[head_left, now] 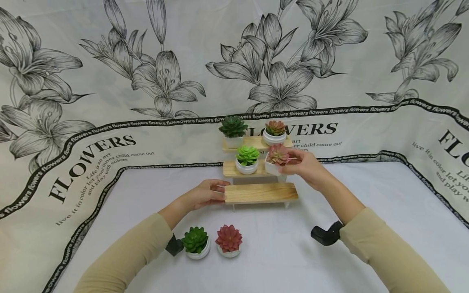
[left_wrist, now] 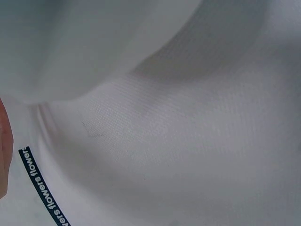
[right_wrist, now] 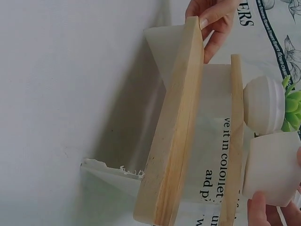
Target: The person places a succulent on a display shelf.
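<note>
Nearly upright, pink succulent (head_left: pixel 276 158), facing upward; in right grip (head_left: pixel 307 167)

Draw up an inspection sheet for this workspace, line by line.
Surface: white cloth.
Job's things: stepped stand with wooden shelves; dark green succulent and orange succulent on the top shelf; bright green succulent on the middle shelf; green succulent and red succulent on the cloth in front.
Clutter: nothing seen.
Left hand: grips the lowest shelf by its left end.
Right hand: fingers hold the white pot of the pink succulent, at the middle shelf's right end.
Cables: nothing seen.
Surroundings: backdrop printed with flowers and lettering; black device near each sleeve.
</note>
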Action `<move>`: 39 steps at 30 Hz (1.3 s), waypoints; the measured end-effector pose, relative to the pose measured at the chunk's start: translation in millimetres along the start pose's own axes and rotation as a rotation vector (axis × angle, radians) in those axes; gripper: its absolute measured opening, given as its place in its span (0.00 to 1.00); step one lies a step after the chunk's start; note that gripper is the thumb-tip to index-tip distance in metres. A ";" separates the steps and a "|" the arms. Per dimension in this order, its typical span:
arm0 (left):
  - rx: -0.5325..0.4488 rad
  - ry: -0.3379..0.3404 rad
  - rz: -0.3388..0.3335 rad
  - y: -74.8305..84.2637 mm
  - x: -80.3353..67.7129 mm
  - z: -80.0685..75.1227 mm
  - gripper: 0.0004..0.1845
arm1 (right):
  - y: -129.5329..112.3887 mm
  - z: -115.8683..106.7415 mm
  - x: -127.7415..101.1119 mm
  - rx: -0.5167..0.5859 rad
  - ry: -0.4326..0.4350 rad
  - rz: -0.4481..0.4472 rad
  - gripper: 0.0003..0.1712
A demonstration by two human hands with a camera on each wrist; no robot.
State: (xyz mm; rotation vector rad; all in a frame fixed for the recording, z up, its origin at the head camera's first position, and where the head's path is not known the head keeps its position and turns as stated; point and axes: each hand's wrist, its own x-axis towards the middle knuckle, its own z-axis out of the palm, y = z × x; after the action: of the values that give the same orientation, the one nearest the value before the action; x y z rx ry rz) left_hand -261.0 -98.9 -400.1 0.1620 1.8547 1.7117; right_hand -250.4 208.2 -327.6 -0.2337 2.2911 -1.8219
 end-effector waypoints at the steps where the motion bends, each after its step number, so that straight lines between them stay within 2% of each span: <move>1: 0.000 -0.002 0.001 -0.2 -0.2 -0.2 0.27 | 0.3 -0.5 0.8 -0.001 0.002 0.001 0.40; 10: 0.009 0.002 -0.009 0.5 0.0 -0.9 0.27 | 2.4 -4.5 8.9 -0.023 0.010 0.028 0.41; 21: 0.001 -0.001 -0.004 1.2 0.7 -1.0 0.27 | 3.9 -7.9 14.1 0.024 -0.003 0.022 0.43; 39: 0.004 0.019 -0.020 1.7 0.6 0.7 0.27 | 7.3 -18.9 -1.5 0.047 -0.017 0.004 0.40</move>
State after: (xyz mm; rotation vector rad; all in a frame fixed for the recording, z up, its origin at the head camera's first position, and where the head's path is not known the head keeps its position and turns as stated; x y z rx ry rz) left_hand -261.6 -97.8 -398.7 0.1292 1.8678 1.7014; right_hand -253.8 228.0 -330.6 -0.2354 2.2328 -1.8624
